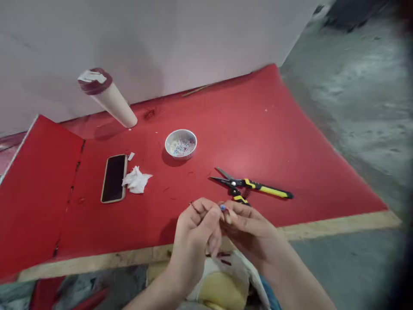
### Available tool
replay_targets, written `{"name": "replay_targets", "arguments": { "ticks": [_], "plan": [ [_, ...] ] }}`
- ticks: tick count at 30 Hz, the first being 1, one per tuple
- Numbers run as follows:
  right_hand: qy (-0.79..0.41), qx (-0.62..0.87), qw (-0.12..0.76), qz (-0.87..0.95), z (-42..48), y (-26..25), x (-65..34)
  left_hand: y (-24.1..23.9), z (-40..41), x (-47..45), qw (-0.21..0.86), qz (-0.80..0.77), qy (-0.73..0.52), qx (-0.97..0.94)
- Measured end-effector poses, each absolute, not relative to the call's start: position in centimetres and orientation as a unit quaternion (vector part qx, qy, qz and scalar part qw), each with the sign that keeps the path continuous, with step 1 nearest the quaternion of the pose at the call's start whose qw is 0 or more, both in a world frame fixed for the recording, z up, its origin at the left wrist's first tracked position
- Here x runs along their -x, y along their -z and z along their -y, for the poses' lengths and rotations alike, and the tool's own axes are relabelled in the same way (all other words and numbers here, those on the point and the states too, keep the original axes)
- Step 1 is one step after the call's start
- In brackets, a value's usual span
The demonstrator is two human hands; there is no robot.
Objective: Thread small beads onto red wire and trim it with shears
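Both my hands meet over the near edge of the red mat (pixel 290 142). My left hand (pixel 195 234) is closed in a pinch on a thin dark red thread whose end sticks up to the left. My right hand (pixel 248 226) is closed too, with a small blue bead (pixel 223 207) pinched at its fingertips, touching the left hand's fingers. Just beyond my right hand lie open black-and-yellow snips (pixel 251 186). A small white bowl (pixel 180 144) of coloured beads stands farther back.
A phone (pixel 114 178) lies face up at the left beside a crumpled white tissue (pixel 136 180). A cream tube with a dark red cap (pixel 108 97) leans near the white wall. The wooden board edge (pixel 338 224) runs along the front; grey floor lies at the right.
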State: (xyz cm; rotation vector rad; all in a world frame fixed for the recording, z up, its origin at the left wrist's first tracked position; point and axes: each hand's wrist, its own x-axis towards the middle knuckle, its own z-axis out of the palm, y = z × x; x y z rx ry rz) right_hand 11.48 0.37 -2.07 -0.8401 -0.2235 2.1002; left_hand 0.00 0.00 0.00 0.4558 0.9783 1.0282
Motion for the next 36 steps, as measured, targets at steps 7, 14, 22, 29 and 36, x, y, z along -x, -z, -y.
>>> {"name": "replay_targets", "arguments": {
  "ticks": [7, 14, 22, 29, 36],
  "plan": [
    [-0.842, 0.319, 0.427, 0.090, -0.3, 0.8, -11.3, 1.4, -0.3, 0.6, 0.766, -0.329, -0.489, -0.256],
    [-0.821, 0.322, 0.464, 0.088, -0.5, -0.1, -10.5, 2.2, -1.4, 0.9, 0.723, -0.295, -0.532, -0.327],
    [-0.793, 0.384, 0.461, 0.100, -0.3, 0.1, -10.1, 2.2, -1.2, 0.1, 0.697, -0.352, -0.559, -0.278],
    [-0.823, 0.366, 0.410, 0.142, -0.6, -0.3, -11.0, 1.7, -1.4, 1.4, 0.737, -0.372, -0.474, -0.306],
    [-0.815, 0.337, 0.433, 0.188, -1.2, -0.1, -11.2, 1.3, -1.6, 1.9, 0.750, -0.391, -0.452, -0.284]
  ]
}}
